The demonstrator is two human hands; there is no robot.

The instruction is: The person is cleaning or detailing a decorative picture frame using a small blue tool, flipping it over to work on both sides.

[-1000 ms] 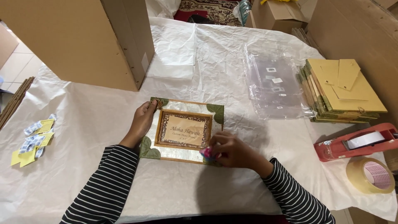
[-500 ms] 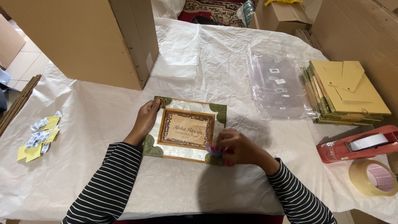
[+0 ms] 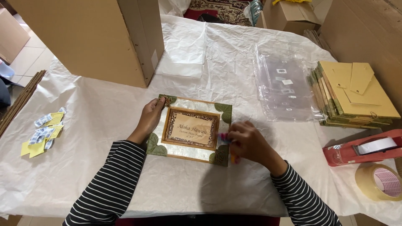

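The picture frame [image 3: 190, 129] lay flat on the white paper table cover [image 3: 104, 167], close to the person. It looked stiff, light and easy to crack, best held by its edges. The left hand [image 3: 150, 118] pressed its left edge, fingers open. The right hand [image 3: 248, 144] pinched a small pink thing [image 3: 224, 137] at its right edge. Farther off were yellow and blue packets [image 3: 42, 132], a red tape holder [image 3: 364, 150], clear bags [image 3: 284, 88], stacked frames [image 3: 356, 96] and a big brown box [image 3: 83, 37].

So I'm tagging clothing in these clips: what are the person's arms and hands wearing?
Both arms are in long, close-fitting sleeves with thin black and white stripes across them, ending at the wrists. The left hand and right hand are bare: no gloves, and no rings, watch or bracelets can be made out.
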